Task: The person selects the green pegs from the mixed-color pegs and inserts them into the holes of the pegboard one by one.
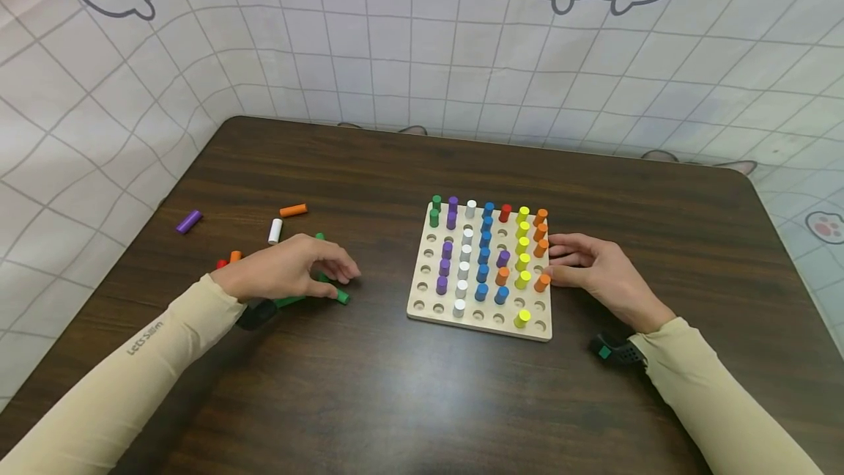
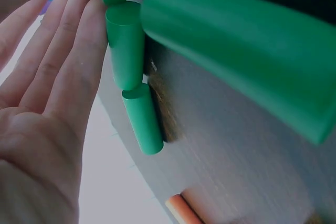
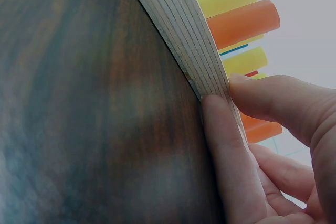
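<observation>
My left hand point(image 1: 290, 270) is over several green pegs at the left of the table, fingers fairly straight, thumb lower. In the left wrist view a green peg point(image 2: 125, 45) lies beside the fingertips, in line with another green peg point(image 2: 143, 119). A large green peg point(image 2: 236, 51) is close to that camera. No peg is plainly gripped. At the right edge of the wooden pegboard point(image 1: 508, 328), my right hand point(image 1: 613, 277) touches the side with thumb and fingertips. Columns of coloured pegs stand upright in the board; several holes show bare.
Loose on the table's left side are a purple peg point(image 1: 189, 222), a white peg point(image 1: 275, 231) and an orange peg point(image 1: 293, 210). A red peg point(image 1: 220, 264) shows partly behind the left hand. A patterned curtain point(image 1: 435, 50) hangs behind the table.
</observation>
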The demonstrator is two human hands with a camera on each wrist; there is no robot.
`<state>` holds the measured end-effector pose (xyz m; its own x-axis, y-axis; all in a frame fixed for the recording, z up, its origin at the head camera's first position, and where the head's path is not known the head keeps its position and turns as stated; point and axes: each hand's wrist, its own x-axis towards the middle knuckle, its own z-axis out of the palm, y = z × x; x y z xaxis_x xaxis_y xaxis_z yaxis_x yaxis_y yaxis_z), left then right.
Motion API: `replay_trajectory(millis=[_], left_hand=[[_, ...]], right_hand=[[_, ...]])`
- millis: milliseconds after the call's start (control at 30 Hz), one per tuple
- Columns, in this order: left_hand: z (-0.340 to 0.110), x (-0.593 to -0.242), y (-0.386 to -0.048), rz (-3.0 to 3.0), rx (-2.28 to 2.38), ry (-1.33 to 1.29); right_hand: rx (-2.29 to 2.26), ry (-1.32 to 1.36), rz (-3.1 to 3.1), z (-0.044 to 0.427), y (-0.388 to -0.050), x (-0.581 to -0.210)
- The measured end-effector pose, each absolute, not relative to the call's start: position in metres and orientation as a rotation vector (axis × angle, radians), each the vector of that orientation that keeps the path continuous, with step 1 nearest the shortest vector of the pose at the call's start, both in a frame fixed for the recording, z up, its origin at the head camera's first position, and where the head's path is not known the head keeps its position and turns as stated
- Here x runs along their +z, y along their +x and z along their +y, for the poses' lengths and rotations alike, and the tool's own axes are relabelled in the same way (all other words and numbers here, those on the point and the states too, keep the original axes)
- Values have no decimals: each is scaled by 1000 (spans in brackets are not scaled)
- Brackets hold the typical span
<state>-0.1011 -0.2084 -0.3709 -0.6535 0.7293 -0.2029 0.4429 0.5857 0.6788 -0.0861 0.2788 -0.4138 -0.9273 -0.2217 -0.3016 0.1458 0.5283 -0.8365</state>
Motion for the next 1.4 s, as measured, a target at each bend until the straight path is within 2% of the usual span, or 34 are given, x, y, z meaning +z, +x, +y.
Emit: replay_trajectory(millis=[1400], left_hand=[[-179,-374,-106,2381,739,993]], right_hand=[[-1321,-56,2425,277,-86,-414]])
